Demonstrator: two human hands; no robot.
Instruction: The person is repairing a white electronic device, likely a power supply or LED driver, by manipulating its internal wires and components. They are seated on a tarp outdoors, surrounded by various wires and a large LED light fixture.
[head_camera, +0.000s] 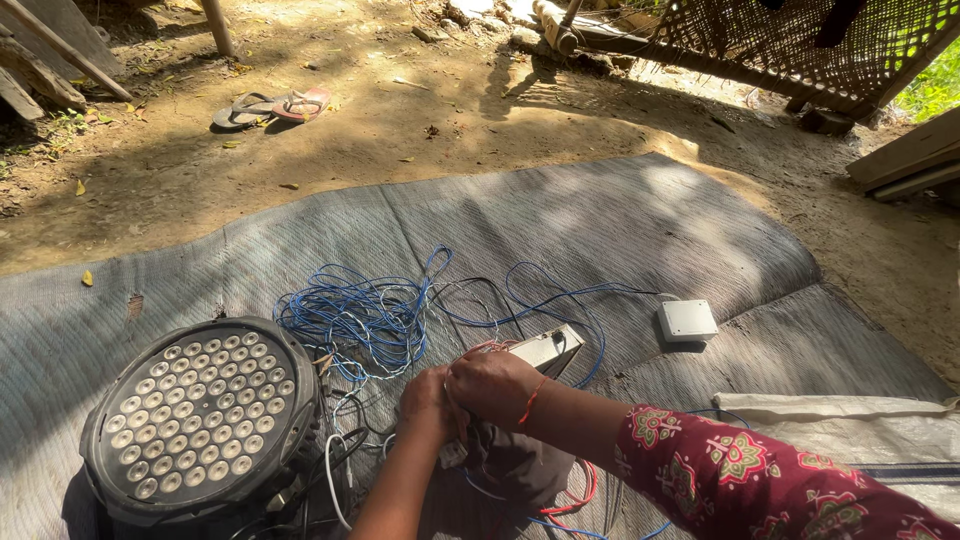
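Note:
My left hand (425, 402) and my right hand (492, 385) meet over a dark bundle (515, 465) on a grey mat (600, 220), fingers pinched on thin wires (480, 347) coming from a small metal box (548, 349). My right wrist bears a red thread, the sleeve is a red floral print. A tangle of blue and white wire (355, 315) lies just beyond my hands. A round black lamp with many small lenses (200, 415) sits to the left of my left hand.
A small white square box (686, 320) lies on the mat at right. A white sack (860, 425) is at the right edge. A pair of sandals (270, 106) rests on the dirt ground, with wooden planks (50, 60) and woven fencing (800, 40) behind.

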